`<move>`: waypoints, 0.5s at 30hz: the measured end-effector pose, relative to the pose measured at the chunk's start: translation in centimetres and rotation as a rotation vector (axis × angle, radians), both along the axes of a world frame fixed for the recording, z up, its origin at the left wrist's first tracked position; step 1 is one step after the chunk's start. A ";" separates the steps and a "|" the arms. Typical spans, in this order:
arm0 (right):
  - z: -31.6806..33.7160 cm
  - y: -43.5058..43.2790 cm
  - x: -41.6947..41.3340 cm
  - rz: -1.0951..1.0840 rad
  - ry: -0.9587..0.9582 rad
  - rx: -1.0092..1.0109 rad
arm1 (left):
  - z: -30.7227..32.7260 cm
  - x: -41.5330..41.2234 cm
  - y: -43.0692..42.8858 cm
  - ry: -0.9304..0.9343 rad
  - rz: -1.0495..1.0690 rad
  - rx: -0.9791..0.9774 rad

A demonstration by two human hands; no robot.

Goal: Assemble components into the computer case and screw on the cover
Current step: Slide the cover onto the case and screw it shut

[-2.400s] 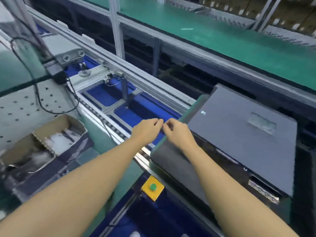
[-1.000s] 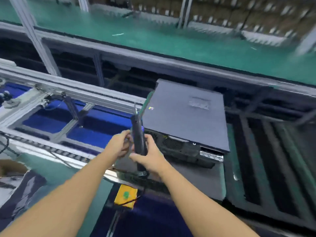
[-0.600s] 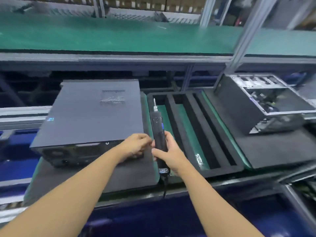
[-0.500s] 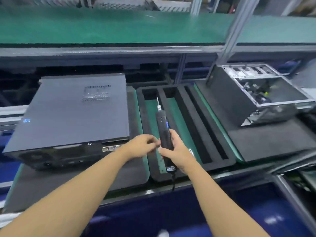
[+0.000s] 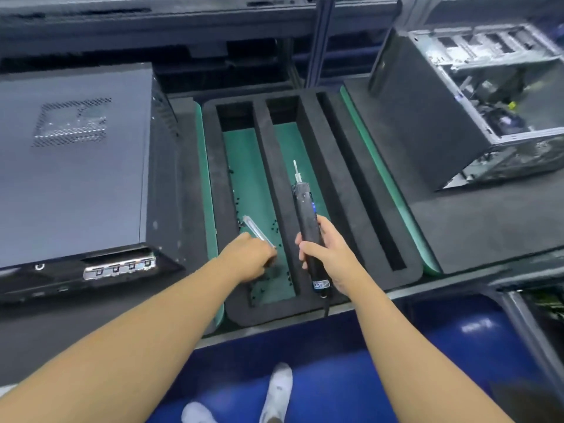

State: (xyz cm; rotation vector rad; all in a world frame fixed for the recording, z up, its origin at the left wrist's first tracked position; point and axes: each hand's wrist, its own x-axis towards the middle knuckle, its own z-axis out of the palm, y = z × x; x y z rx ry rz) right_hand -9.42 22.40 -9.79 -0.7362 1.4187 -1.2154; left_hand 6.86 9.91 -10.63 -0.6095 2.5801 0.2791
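Tray: black foam tray (image 5: 308, 312) with long slots sits between two computer cases; green floor shows in the two left slots.
Left slot: small black screws (image 5: 272, 226) lie scattered on the green floor, with a slim silver tool (image 5: 255, 229) resting aslant among them.
Left hand (image 5: 248, 260): reaches into the left slot, fingers curled over the silver tool's near end; whether it grips anything cannot be told.
Right hand (image 5: 328, 254): wrapped tight around a black electric screwdriver (image 5: 306, 222), bit pointing away, held over the second slot.
Closed computer case (image 5: 73, 166): lies flat, left of the tray, cover on.
Open computer case (image 5: 488, 96): stands right of the tray, inner parts visible.
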 end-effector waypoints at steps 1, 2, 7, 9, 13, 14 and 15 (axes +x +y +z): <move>-0.4 -0.1 0.0 0.002 -0.022 0.013 | -0.5 -0.3 0.1 -0.080 -0.036 -0.035; -0.8 -0.2 0.0 0.003 -0.044 0.026 | -1.0 -0.7 0.2 -0.159 -0.060 -0.067; -2.1 -0.2 0.0 -0.012 -0.103 0.017 | -2.6 -2.4 0.5 -0.329 -0.002 -0.109; -2.4 -0.1 -0.2 -0.017 -0.120 0.014 | -3.0 -2.9 0.8 -0.377 0.028 -0.070; -2.7 0.1 -0.2 -0.025 -0.149 0.008 | -4.0 -3.8 1.9 -0.414 0.068 -0.055; -2.8 0.1 -0.2 -0.027 -0.152 0.006 | -4.3 -3.8 2.2 -0.403 0.068 -0.067; -2.9 0.2 -0.2 -0.026 -0.151 0.005 | -4.5 -3.9 2.5 -0.392 0.067 -0.081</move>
